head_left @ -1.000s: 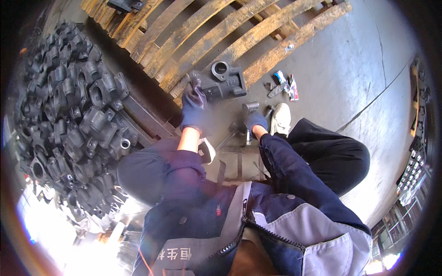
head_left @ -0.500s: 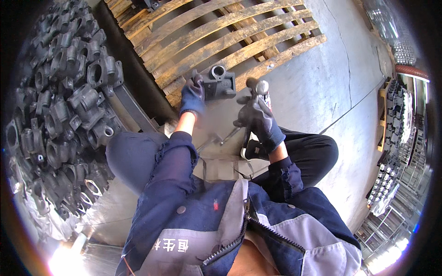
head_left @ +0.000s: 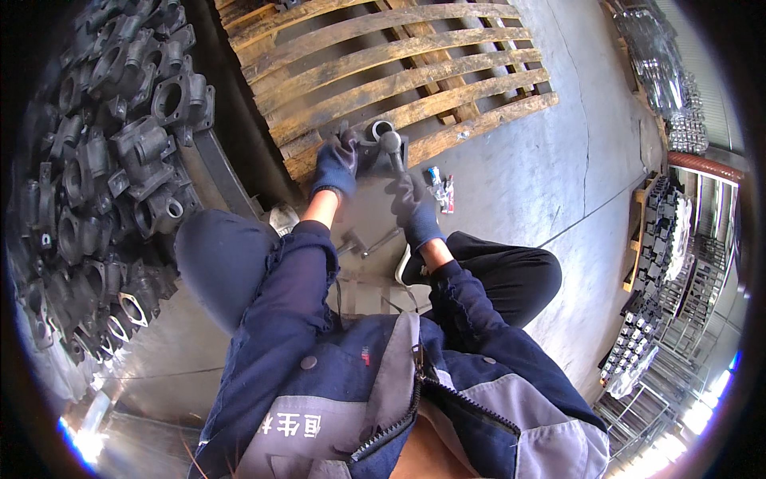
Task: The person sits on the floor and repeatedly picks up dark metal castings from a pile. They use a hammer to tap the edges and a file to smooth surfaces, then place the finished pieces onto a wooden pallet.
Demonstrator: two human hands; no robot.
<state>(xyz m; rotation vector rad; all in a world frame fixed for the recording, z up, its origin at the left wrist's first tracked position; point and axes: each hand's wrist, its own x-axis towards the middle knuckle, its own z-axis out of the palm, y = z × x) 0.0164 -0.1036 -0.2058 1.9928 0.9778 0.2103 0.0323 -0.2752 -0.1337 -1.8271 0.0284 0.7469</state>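
Note:
My left hand (head_left: 337, 166), in a dark blue and grey glove, is closed on the left side of a dark cast-metal part (head_left: 369, 160) with a round opening at its top. The part is near the front edge of a wooden pallet. My right hand (head_left: 413, 209), gloved alike, is wrapped round the handle of a hammer. The round metal head of the hammer (head_left: 390, 143) is over the part, just below the opening and hiding some of it. Whether the head touches the metal cannot be made out.
The slatted wooden pallet (head_left: 415, 77) lies ahead. Similar dark castings (head_left: 148, 152) are piled at the left. Metal tools (head_left: 353, 242) lie on the floor between my legs. Small coloured packets (head_left: 441, 191) lie right of my right hand. Rows of dark parts (head_left: 648, 247) stand far right.
My right hand has moved left with the hammer, bringing its head from beside the casting to over it. The small packets have come into clear view. My left hand keeps its hold.

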